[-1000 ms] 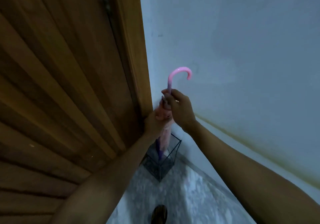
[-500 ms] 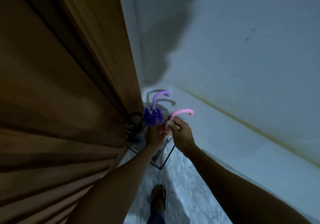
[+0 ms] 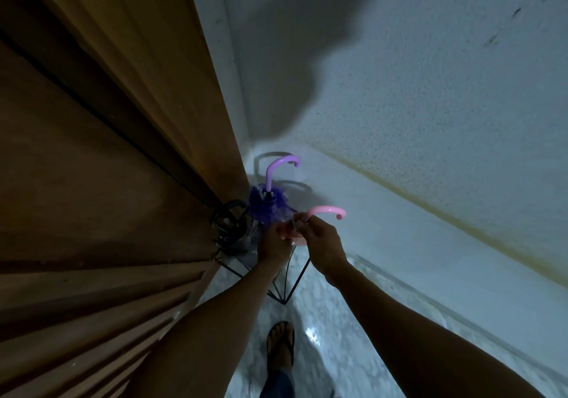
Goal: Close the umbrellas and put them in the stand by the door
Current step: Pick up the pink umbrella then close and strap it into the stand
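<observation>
Holding pink umbrella (image 3: 325,211) below handle: left hand (image 3: 273,244), right hand (image 3: 322,244), over stand (image 3: 289,277).

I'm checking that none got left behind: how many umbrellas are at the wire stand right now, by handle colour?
Purple curved-handle umbrella: 1
Pink curved-handle umbrella: 1, held by both the left hand and the right hand
Black curved-handle umbrella: 1
Total: 3 at the black wire stand

Both forearms (image 3: 215,330) bare, no sleeves. One foot in a dark flip-flop sandal (image 3: 280,348). Dark blue trouser leg (image 3: 276,384) above it.
</observation>
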